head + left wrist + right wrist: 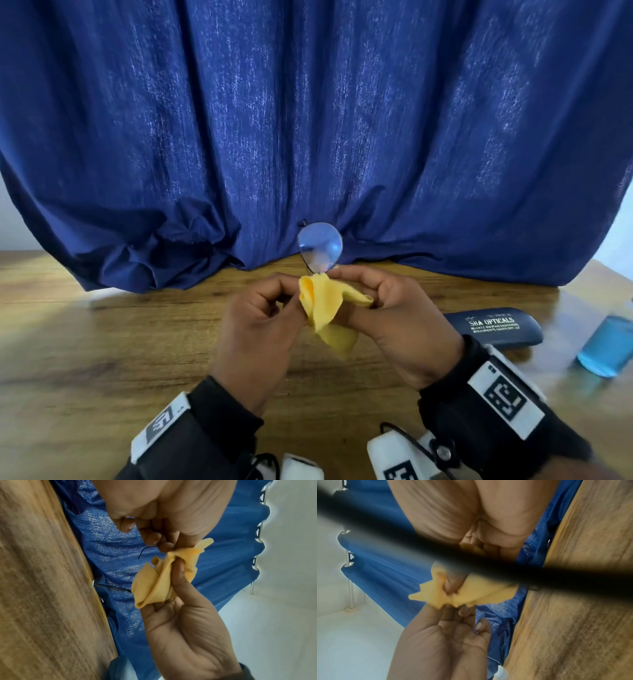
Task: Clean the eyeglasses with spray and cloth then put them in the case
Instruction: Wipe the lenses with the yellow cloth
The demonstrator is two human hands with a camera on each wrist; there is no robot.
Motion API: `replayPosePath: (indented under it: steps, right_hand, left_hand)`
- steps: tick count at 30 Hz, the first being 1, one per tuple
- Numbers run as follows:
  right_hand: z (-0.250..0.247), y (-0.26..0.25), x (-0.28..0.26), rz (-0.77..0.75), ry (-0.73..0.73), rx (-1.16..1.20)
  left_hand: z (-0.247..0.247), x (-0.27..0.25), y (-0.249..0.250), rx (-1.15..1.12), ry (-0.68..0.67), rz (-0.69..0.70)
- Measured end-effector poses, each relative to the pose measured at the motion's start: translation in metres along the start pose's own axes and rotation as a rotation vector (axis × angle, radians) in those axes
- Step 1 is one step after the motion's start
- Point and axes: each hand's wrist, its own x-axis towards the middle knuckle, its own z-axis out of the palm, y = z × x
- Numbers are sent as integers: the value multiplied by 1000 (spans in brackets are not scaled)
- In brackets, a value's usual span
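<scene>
Both hands meet above the table's middle. The eyeglasses (pixel 320 245) stand on end, one clear lens showing above the fingers and the other hidden in a yellow cloth (pixel 325 301). My left hand (pixel 274 301) has its fingers curled round the frame; a thin dark temple tip (pixel 142 551) sticks out below them. My right hand (pixel 363 291) pinches the cloth (pixel 150 585) over the hidden lens, its thumb (pixel 178 569) pressed into the folds. In the right wrist view a dark strap blurs across the cloth (pixel 479 592).
A dark blue glasses case (pixel 493 329) with white lettering lies closed on the wooden table (pixel 102 342), right of my hands. A blue spray bottle (pixel 606 346) stands farther right near the edge. A blue curtain (pixel 308 120) hangs behind and bunches on the tabletop.
</scene>
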Motion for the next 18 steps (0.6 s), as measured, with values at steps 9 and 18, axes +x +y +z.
replayPosePath:
  steps: [9,18]
  right_hand:
    - [0,-4,2,17,57,117]
    - [-3,0,1,22,18,114]
  left_hand:
    - [1,0,0,5,31,-19]
    - [0,1,-4,2,-55,-122]
